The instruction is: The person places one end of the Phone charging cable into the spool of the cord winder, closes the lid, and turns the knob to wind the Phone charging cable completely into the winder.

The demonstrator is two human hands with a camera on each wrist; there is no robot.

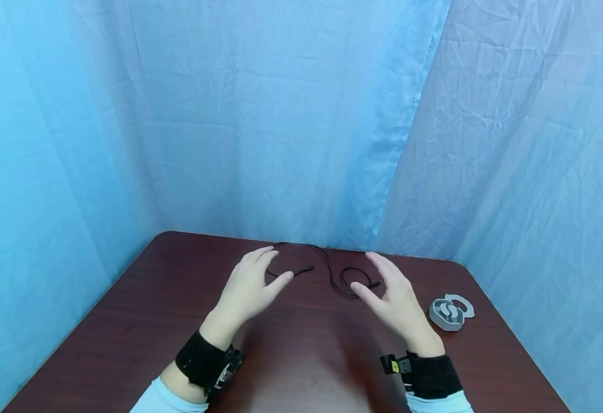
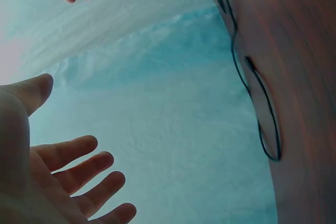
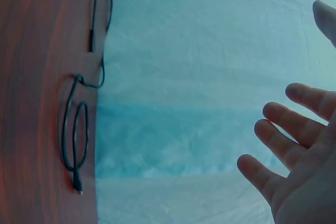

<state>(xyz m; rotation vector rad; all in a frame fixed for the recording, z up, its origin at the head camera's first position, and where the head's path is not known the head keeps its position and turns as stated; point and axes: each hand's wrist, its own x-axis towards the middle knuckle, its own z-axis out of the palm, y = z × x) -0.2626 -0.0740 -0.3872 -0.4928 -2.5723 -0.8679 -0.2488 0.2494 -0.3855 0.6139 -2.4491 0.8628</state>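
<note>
Both hands are raised over the table, apart from each other, fingers spread and holding nothing. The left hand point(image 1: 249, 287) is on the left side of a thin black cable point(image 1: 330, 274), hiding part of it in the head view. On the other side is the right hand point(image 1: 396, 298), its fingertips near the cable's loop in that view. The cable lies loosely looped along the far edge. In the right wrist view, one end shows a small metal plug point(image 3: 78, 186). To the right of the right hand sits a grey round case point(image 1: 448, 312) with its lid swung aside.
The dark reddish-brown wooden table point(image 1: 167, 298) has rounded far corners. Light blue cloth curtains point(image 1: 270, 126) hang close behind it and along both sides. A black band with a small camera is strapped round each wrist.
</note>
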